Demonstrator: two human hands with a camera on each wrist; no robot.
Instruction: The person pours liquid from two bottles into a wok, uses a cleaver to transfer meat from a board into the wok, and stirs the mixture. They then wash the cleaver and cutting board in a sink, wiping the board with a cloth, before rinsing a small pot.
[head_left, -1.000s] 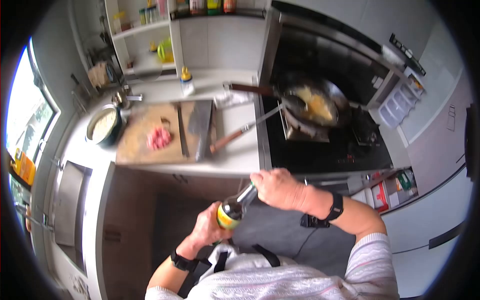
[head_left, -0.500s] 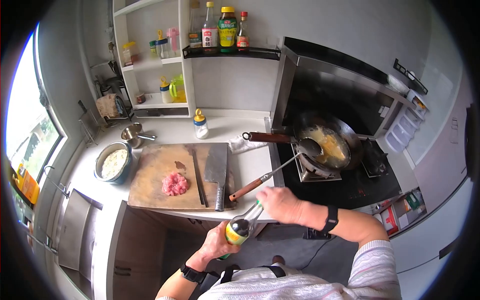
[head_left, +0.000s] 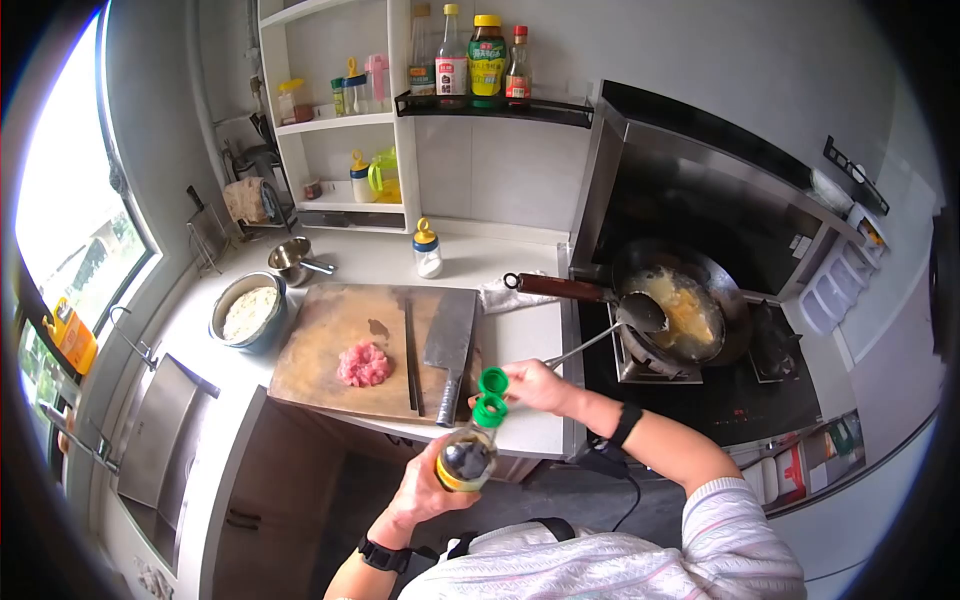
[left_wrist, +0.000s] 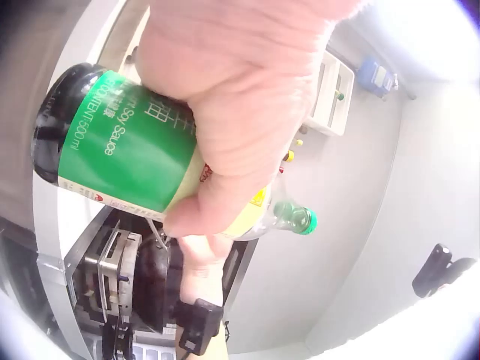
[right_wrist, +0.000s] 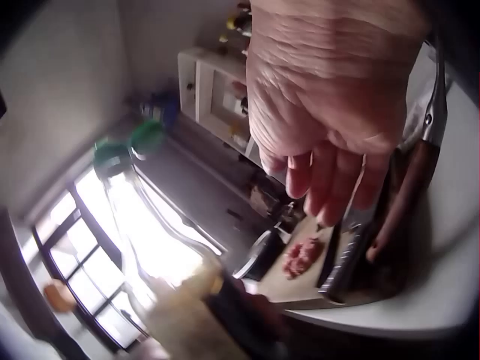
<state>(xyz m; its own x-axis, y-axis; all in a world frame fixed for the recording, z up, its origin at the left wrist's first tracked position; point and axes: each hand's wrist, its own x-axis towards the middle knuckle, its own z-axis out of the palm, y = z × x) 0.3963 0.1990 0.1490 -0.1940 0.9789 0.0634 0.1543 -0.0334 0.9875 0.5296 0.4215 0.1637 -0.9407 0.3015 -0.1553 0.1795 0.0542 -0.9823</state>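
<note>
My left hand [head_left: 425, 488] grips a glass bottle [head_left: 466, 460] in front of the counter; its green label [left_wrist: 131, 146] reads "Soy Sauce" in the left wrist view. The bottle leans slightly, dark liquid inside, and its green flip cap [head_left: 489, 410] has the lid [head_left: 493, 381] raised. My right hand [head_left: 540, 387] is just right of the lid. In the right wrist view this hand [right_wrist: 334, 112] has its fingers hanging loosely bent, holding nothing, apart from the bottle neck [right_wrist: 124, 214].
Behind the hands lies a cutting board [head_left: 320, 350] with raw meat [head_left: 364, 364], chopsticks [head_left: 412, 360] and a cleaver [head_left: 450, 335]. A ladle [head_left: 640, 313] rests in the wok [head_left: 690, 320] on the stove at right. A bowl [head_left: 247, 312] stands at left.
The bottle's green lid has swung up. My right hand has come off the bottle top and is beside it. The head view has shifted, moving the counter rightward in the picture.
</note>
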